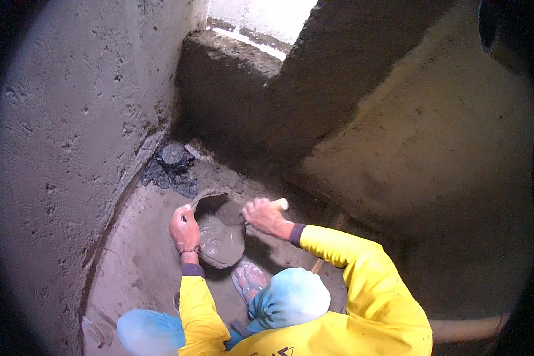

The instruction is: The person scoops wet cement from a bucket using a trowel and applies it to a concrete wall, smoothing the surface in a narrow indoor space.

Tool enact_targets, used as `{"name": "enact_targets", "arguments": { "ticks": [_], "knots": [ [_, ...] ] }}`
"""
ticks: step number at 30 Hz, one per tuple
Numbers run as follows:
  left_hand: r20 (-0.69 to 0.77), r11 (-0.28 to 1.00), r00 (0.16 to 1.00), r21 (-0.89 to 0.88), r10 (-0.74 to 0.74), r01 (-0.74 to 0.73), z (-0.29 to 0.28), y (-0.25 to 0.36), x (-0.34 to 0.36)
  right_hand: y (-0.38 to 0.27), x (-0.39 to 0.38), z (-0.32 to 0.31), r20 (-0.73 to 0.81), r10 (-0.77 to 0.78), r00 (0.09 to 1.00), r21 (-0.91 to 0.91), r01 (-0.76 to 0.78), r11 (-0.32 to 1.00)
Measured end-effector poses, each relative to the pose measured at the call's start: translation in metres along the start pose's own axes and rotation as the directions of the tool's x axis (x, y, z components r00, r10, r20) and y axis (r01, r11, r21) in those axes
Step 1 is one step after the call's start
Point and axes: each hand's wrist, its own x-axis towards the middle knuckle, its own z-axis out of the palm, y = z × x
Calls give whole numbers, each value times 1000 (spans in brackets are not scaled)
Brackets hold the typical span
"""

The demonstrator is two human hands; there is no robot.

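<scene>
My left hand (185,228) is closed on the rim of a round, mortar-smeared pan (238,244), tilted over the floor. Wet grey mortar (210,233) lies inside it. A pale, rounded handle end (280,204) sticks out of my right hand (267,218), whose fingers are wrapped round it at the pan's right side. The tool looks like a trowel; its grey blade is hard to make out against the mortar and shadow.
A crumpled dark plastic bag (175,169) lies in the corner beyond the pan. Rough plastered wall (95,130) rises at left; darker damp wall (231,101) stands ahead, below a bright opening (261,18). My sandalled foot (249,279) is close to the pan. A pale pipe-like length (469,328) lies lower right.
</scene>
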Motion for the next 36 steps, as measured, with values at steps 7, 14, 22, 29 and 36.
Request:
{"name": "enact_targets", "arguments": {
  "ticks": [7,14,22,29,36],
  "knots": [
    [11,999,1000,-34,-5,5,-3,-16,7,-28,-13,-6,279,-49,959,597,-133,791],
    [-50,995,995,22,-92,93,-11,-31,16,-10,-59,-38,66,218,974,686,-203,699],
    [-178,996,980,-10,-88,88,-13,-46,20,114,-62,-163,175,-152,973,954,-129,272],
    [-123,989,982,-51,-145,139,-7,-31,19,242,-74,-160,275,400,874,933,-343,108],
    [-76,992,989,-45,-123,120,-13,-22,18,237,-93,-252,-73,633,770,621,-461,633]
  ]
}}
